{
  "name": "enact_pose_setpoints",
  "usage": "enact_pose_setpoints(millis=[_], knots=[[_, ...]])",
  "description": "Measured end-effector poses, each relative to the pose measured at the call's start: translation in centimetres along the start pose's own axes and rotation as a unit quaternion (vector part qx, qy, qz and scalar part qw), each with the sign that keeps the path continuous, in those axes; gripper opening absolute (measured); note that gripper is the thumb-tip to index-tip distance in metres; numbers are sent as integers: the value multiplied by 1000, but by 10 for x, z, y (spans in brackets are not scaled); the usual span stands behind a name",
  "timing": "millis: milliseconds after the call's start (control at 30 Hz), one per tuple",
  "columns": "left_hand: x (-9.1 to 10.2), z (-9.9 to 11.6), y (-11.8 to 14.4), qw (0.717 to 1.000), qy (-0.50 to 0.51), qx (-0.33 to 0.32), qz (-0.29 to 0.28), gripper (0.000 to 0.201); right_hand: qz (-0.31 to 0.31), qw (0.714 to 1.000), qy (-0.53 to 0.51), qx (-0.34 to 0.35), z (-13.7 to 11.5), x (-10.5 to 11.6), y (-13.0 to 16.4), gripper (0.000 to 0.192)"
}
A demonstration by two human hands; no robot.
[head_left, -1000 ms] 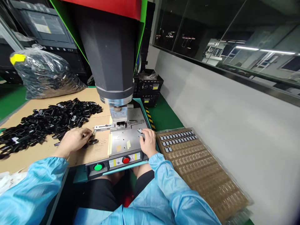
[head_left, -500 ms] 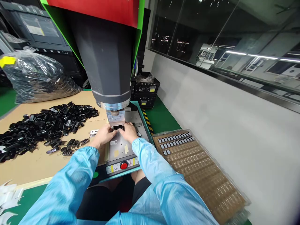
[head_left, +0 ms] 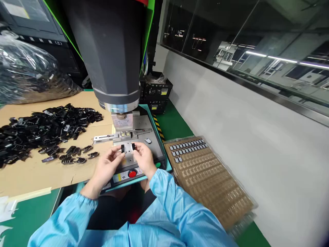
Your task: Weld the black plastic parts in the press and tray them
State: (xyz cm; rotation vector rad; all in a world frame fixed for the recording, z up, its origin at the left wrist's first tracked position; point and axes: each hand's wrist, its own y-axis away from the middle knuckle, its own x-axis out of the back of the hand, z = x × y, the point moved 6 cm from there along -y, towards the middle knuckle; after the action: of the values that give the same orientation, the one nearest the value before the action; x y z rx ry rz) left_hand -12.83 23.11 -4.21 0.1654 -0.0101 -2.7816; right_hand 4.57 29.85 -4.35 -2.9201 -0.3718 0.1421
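Observation:
My left hand pinches a small black plastic part between thumb and fingers. In my right hand is another small black part, its far side hidden by the fingers. Both hands hover over the machine's grey base plate, just in front of the metal fixture. Above that fixture stands the machine's press head with a clear block under it. One small grey rounded piece lies on the plate beyond my right hand.
A heap of black plastic parts covers the cardboard at left, with several loose ones nearer me. A clear bag of parts stands behind. At right lies a tray with rows of grey pieces. A red button sits at the base's front.
Both hands have drawn back toward me from under the press head and moved apart, each with a black part. The metal fixture now shows uncovered. My view has shifted slightly.

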Motion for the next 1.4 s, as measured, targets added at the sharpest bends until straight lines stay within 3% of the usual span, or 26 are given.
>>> enact_pose_setpoints(millis=[133, 267, 633, 1167, 1300, 1400], knots=[[-7, -13, 45, 999, 45, 2, 5, 64, -10, 1000, -9, -5, -9, 1, 44, 39], [-12, -24, 63, 999, 47, 5, -14, 60, -27, 1000, 9, -7, -10, 2, 65, 41], [-17, -21, 75, 998, 50, 16, -18, 60, -19, 1000, 8, -17, -16, 4, 78, 38], [-16, -22, 74, 997, 54, 49, -8, 61, -20, 999, 2, -32, -11, -1, 79, 38], [-14, -25, 74, 989, 127, 74, 4, 56, -8, 996, -77, -46, -14, -1, 79, 38], [-16, -26, 76, 964, 230, 132, -27, 52, 2, 989, -127, -70, -15, 0, 78, 38]])
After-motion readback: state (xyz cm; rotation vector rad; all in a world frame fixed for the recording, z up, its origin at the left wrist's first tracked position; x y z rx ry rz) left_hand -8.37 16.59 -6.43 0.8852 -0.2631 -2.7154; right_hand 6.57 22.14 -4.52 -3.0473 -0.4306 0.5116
